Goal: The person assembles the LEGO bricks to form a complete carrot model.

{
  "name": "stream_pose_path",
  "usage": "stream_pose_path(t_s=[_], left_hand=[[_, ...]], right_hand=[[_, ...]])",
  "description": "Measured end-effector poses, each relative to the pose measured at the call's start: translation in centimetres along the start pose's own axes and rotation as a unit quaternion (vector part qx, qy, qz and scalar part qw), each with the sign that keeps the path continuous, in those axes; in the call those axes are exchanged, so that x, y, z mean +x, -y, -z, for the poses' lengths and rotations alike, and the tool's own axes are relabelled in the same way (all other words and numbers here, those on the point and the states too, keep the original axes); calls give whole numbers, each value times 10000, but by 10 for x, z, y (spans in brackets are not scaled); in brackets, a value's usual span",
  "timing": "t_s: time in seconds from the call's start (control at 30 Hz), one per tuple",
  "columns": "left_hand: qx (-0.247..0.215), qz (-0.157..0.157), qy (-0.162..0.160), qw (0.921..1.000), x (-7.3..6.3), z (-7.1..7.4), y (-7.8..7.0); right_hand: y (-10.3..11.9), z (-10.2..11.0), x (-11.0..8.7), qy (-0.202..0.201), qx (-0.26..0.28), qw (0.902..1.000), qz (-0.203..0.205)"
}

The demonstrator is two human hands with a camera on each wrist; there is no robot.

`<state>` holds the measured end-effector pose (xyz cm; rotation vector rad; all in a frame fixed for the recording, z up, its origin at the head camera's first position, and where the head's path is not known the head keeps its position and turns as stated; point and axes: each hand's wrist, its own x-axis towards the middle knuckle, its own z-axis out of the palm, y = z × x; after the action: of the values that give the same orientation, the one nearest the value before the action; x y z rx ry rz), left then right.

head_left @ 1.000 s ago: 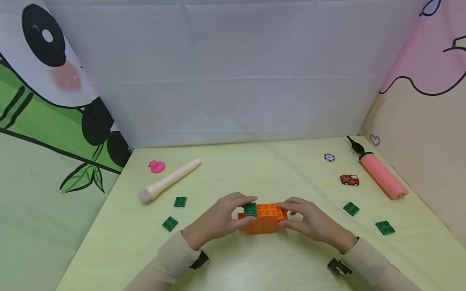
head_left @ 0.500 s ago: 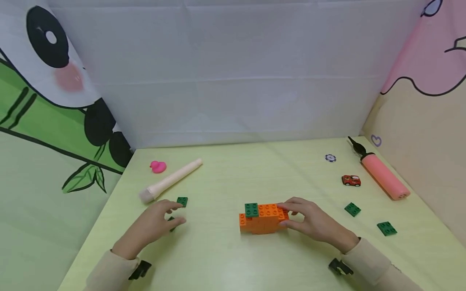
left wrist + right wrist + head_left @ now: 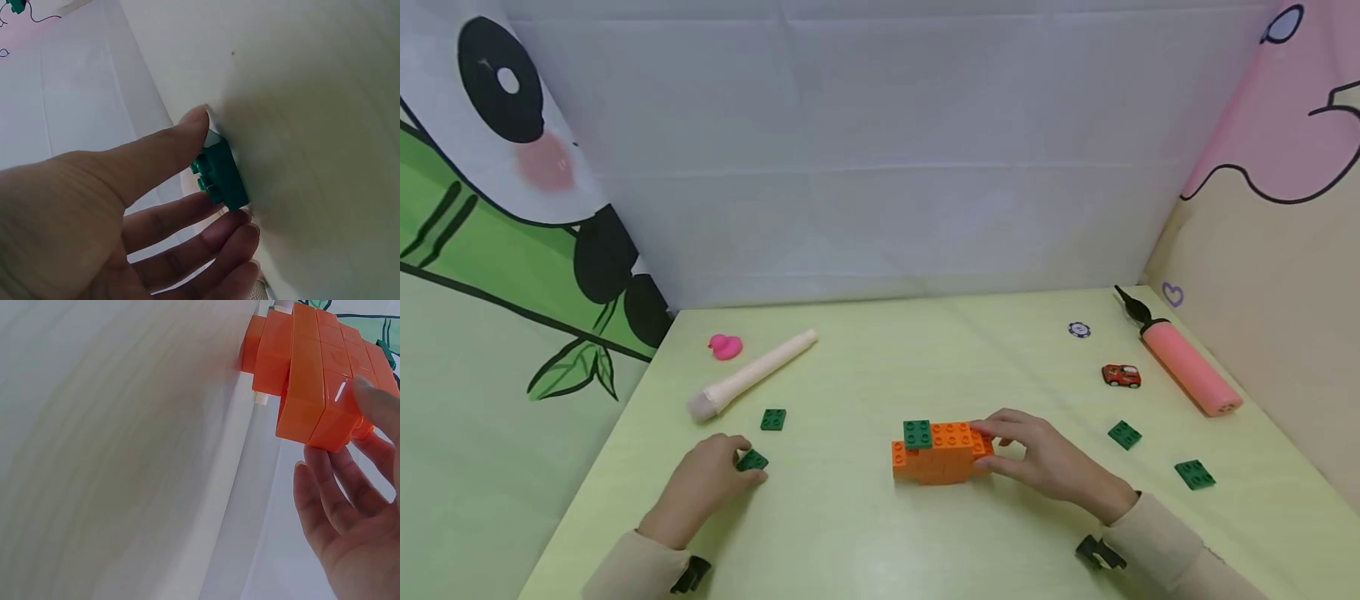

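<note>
Left hand [image 3: 694, 483] toward the tabletop's [image 3: 865, 358] left edge, thumb and fingertips pinching a green brick [image 3: 752, 461] at opposite sides. Right hand [image 3: 1037, 454] pinches the right end of the orange stack [image 3: 946, 462], mid-tabletop. Stack's long axis roughly parallel to the back edge; green cap [image 3: 917, 434] on its left part, facing the left hand. Held brick well left of stack; left hand far the nearer to it. Unclear whether brick is off the surface. Brick and stack's right end partly finger-covered; tabletop's near edge cut off
</note>
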<state>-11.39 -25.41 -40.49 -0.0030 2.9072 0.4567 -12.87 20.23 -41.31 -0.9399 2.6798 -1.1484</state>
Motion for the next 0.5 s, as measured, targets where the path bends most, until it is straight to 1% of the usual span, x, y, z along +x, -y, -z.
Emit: stream_pose_path(t_s=[0.23, 0.33, 0.43, 0.47, 0.5], left_hand=[[23, -220, -156, 9996, 2, -3, -1], [-24, -263, -254, 9993, 3, -5, -4], [-423, -408, -382, 9975, 3, -7, -11], [-625, -535, -460, 9956, 3, -7, -15], [-851, -739, -568, 9920, 3, -7, -20]], right_hand=[[1, 3, 1, 28, -1, 9999, -101], [0, 2, 1, 46, 37, 9999, -117], [0, 1, 1, 65, 41, 9999, -85], [-1, 0, 0, 63, 28, 10000, -71], [-1, 0, 0, 55, 19, 10000, -47]])
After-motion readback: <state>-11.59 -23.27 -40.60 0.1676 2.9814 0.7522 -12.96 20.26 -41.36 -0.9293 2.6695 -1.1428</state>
